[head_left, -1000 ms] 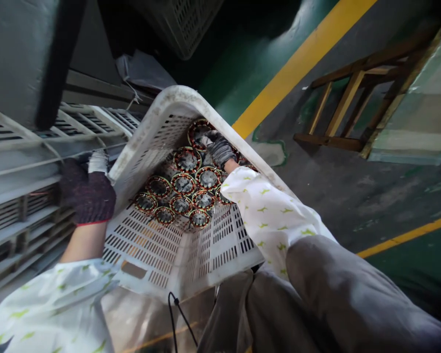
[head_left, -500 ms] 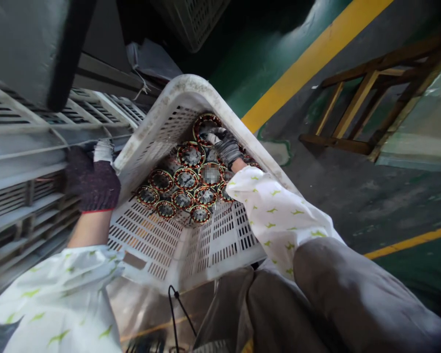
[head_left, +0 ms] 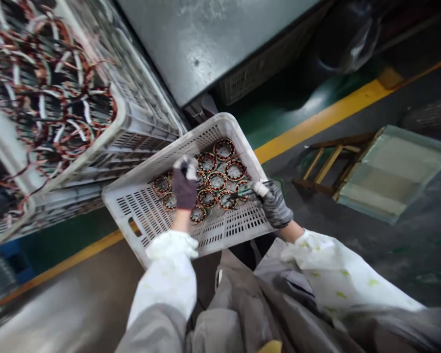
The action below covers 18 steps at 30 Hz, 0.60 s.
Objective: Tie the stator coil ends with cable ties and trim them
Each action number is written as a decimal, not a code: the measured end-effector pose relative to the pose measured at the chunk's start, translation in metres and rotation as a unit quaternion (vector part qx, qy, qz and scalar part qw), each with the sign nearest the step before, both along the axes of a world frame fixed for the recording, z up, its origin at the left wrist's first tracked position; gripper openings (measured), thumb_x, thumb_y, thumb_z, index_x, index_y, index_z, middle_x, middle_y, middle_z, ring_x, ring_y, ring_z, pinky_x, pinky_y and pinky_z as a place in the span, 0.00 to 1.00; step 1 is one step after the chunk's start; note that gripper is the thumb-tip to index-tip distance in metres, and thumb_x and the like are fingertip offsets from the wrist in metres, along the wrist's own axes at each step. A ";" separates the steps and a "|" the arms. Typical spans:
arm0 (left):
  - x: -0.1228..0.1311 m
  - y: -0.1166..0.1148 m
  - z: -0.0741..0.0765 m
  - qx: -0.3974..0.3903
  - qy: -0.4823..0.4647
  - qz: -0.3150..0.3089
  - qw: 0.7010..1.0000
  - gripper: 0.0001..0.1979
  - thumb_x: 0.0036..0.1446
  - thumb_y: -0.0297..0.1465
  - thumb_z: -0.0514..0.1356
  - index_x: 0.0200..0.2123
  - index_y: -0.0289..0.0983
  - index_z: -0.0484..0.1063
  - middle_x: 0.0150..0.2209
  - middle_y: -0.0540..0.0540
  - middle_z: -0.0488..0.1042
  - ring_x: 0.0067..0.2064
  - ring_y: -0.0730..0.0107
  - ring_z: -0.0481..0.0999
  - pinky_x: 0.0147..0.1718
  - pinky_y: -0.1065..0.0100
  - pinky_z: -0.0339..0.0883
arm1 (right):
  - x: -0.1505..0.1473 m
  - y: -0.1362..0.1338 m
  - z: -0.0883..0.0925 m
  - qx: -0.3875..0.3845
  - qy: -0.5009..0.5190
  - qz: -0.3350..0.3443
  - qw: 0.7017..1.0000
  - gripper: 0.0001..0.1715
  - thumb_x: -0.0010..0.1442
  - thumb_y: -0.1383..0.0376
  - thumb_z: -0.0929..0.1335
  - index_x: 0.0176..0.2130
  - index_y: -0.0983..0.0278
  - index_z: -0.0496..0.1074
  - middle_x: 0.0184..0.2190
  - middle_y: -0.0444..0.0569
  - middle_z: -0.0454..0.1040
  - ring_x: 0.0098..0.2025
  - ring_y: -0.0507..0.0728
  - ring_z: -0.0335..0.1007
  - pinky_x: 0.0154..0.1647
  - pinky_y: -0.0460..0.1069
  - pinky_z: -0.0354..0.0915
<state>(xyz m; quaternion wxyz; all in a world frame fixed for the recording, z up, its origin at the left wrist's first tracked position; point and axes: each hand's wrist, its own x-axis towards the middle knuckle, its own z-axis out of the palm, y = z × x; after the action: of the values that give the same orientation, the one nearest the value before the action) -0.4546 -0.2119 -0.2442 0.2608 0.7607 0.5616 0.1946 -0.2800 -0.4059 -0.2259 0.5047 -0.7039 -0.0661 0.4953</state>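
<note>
Several stators point(head_left: 216, 180) hidden beneath the left hand point(head_left: 184, 189), grip unclear; right hand point(head_left: 275, 206), grip narrow on slim tool point(head_left: 246, 192)

Dark left glove point(head_left: 184, 192), grey right glove point(head_left: 276, 207), green-flecked white sleeves point(head_left: 168, 274).

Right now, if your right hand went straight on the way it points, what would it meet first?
The tool in your right hand would probably meet the copper-wound stator at its tip first, inside the crate. Depth is unclear; it may already touch.
</note>
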 end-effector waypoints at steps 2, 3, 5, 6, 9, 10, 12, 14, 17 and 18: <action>-0.022 -0.075 0.024 -0.110 0.039 -0.066 0.991 0.18 0.73 0.39 0.58 0.59 0.38 0.77 0.39 0.47 0.86 0.39 0.65 0.85 0.42 0.66 0.73 | 0.008 -0.014 0.015 0.000 0.031 -0.010 0.999 0.30 0.60 0.39 0.72 0.32 0.62 0.69 0.22 0.40 0.67 0.20 0.48 0.62 0.18 0.44 0.60; -0.033 -0.109 0.038 -0.132 0.083 -0.079 0.985 0.18 0.71 0.42 0.61 0.57 0.40 0.79 0.35 0.47 0.86 0.36 0.62 0.85 0.38 0.65 0.72 | 0.010 -0.019 0.023 0.002 0.050 -0.009 0.999 0.30 0.56 0.39 0.73 0.32 0.61 0.68 0.21 0.39 0.66 0.19 0.49 0.62 0.17 0.44 0.59; -0.049 -0.161 0.068 -0.141 0.170 -0.090 0.971 0.20 0.67 0.46 0.64 0.54 0.41 0.83 0.30 0.45 0.85 0.33 0.58 0.85 0.34 0.64 0.69 | 0.010 -0.026 0.041 0.014 0.074 0.013 0.997 0.27 0.54 0.41 0.73 0.32 0.61 0.68 0.20 0.39 0.65 0.18 0.49 0.60 0.16 0.44 0.58; -0.054 -0.179 0.083 -0.128 0.204 -0.090 0.966 0.21 0.66 0.47 0.65 0.52 0.41 0.84 0.29 0.44 0.84 0.33 0.56 0.85 0.34 0.64 0.68 | 0.010 -0.029 0.051 0.027 0.075 0.040 0.996 0.26 0.54 0.42 0.73 0.32 0.60 0.68 0.20 0.39 0.65 0.18 0.49 0.59 0.17 0.44 0.58; -0.053 -0.214 0.124 -0.062 0.256 -0.087 0.961 0.21 0.66 0.49 0.64 0.52 0.42 0.85 0.30 0.41 0.85 0.35 0.54 0.85 0.34 0.64 0.67 | 0.008 -0.038 0.080 0.082 0.068 0.128 0.986 0.24 0.56 0.44 0.73 0.32 0.60 0.68 0.21 0.39 0.65 0.19 0.49 0.58 0.19 0.45 0.59; -0.049 -0.224 0.136 -0.042 0.258 -0.087 0.961 0.21 0.67 0.49 0.63 0.52 0.42 0.85 0.30 0.40 0.85 0.35 0.54 0.85 0.34 0.64 0.67 | 0.008 -0.043 0.090 0.101 0.066 0.160 0.980 0.23 0.57 0.45 0.72 0.31 0.60 0.68 0.21 0.40 0.65 0.20 0.49 0.59 0.20 0.45 0.60; -0.037 -0.244 0.158 -0.019 0.248 -0.083 0.965 0.23 0.67 0.51 0.62 0.50 0.42 0.86 0.31 0.39 0.85 0.34 0.53 0.85 0.34 0.63 0.67 | 0.012 -0.056 0.111 0.143 0.048 0.215 0.965 0.21 0.58 0.46 0.72 0.29 0.60 0.68 0.22 0.41 0.66 0.22 0.50 0.61 0.24 0.46 0.63; -0.023 -0.271 0.179 -0.022 0.221 -0.066 0.973 0.25 0.66 0.53 0.62 0.47 0.40 0.86 0.29 0.38 0.84 0.33 0.52 0.84 0.33 0.63 0.67 | 0.019 -0.076 0.132 0.180 0.018 0.252 0.950 0.20 0.57 0.48 0.72 0.29 0.60 0.70 0.25 0.43 0.69 0.26 0.52 0.63 0.30 0.47 0.66; -0.006 -0.317 0.211 -0.083 0.121 -0.038 0.988 0.24 0.63 0.53 0.64 0.46 0.41 0.86 0.30 0.38 0.84 0.32 0.52 0.83 0.33 0.61 0.68 | 0.027 -0.118 0.164 0.215 0.005 0.326 0.921 0.19 0.59 0.48 0.71 0.31 0.61 0.76 0.30 0.47 0.75 0.32 0.54 0.70 0.38 0.49 0.70; -0.002 -0.334 0.221 -0.125 0.067 -0.031 0.989 0.23 0.62 0.53 0.65 0.44 0.42 0.86 0.30 0.39 0.84 0.33 0.52 0.83 0.34 0.60 0.69 | 0.029 -0.133 0.174 0.221 0.011 0.348 0.911 0.19 0.60 0.49 0.70 0.32 0.61 0.77 0.31 0.47 0.76 0.34 0.55 0.71 0.39 0.50 0.70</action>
<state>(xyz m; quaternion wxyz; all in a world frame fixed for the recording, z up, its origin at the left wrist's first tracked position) -0.4561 -0.5454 -0.0236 0.3218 0.7501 0.5742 0.0635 -0.2510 -0.5387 -0.0521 0.4441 -0.5016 -0.4091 0.6195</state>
